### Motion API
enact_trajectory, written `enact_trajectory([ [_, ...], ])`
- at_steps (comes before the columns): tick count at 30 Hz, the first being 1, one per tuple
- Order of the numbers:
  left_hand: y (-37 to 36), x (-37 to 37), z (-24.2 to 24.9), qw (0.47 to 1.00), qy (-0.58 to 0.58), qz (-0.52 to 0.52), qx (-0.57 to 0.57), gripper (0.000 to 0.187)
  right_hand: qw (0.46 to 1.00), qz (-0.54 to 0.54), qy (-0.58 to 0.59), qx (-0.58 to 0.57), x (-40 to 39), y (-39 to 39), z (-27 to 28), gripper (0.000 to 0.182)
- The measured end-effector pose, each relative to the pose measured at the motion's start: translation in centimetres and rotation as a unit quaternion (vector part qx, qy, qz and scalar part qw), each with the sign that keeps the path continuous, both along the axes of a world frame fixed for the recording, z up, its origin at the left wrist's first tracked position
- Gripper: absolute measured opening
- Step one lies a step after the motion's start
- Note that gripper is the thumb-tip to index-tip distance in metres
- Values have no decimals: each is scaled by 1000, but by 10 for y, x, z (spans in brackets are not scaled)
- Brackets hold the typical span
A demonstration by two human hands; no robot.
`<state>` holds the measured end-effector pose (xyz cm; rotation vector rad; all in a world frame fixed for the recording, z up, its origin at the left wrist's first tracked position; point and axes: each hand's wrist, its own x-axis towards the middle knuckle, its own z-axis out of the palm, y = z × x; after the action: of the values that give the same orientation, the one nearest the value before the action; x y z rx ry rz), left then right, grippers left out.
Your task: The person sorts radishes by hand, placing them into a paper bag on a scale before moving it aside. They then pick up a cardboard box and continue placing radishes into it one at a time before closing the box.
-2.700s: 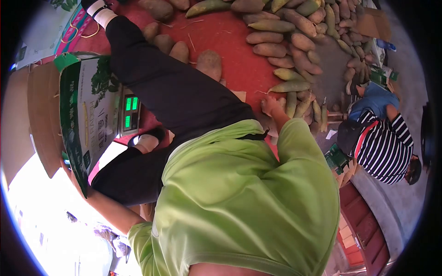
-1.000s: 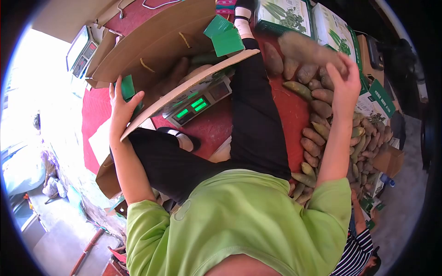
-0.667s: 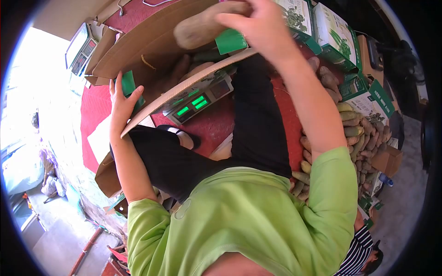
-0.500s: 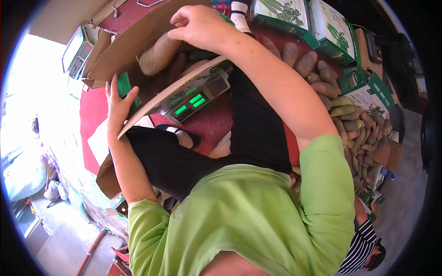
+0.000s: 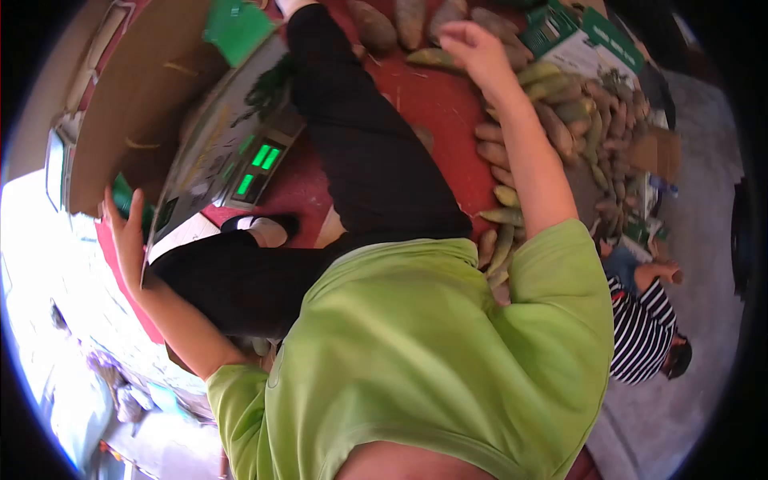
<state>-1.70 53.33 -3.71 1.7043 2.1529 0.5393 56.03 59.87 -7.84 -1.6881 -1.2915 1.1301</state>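
My left hand (image 5: 128, 232) lies against the near left corner of a cardboard box (image 5: 128, 96), its fingers stretched apart. The box has printed outer sides and a green flap (image 5: 236, 32); its contents are mostly hidden in shadow. Close against it, low down, glow the green digits of a scale display (image 5: 260, 168). My right hand (image 5: 478, 56) hangs away from the box, above the floor, with loosely bent fingers and nothing visible in them. Just left of and below it is a greenish long root vegetable (image 5: 436, 58), and larger brown roots (image 5: 410, 20) lie farther back.
A heap of muddy, radish-like roots (image 5: 560, 120) spreads along the right of the red floor covering (image 5: 408, 88). Green-and-white printed cartons (image 5: 568, 40) stand behind it. At the lower right, a person in a striped shirt (image 5: 640, 336) is beside the heap.
My right hand has left the space over the box and swung right, toward the root heap. The view has turned, and my left hand stays at the box corner.
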Motion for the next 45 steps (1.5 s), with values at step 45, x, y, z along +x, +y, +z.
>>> enact_trajectory([
  [45,-4,15,7,935,-319,155,-18,59,785,76,-321,-525,69,-387,-206,56],
])
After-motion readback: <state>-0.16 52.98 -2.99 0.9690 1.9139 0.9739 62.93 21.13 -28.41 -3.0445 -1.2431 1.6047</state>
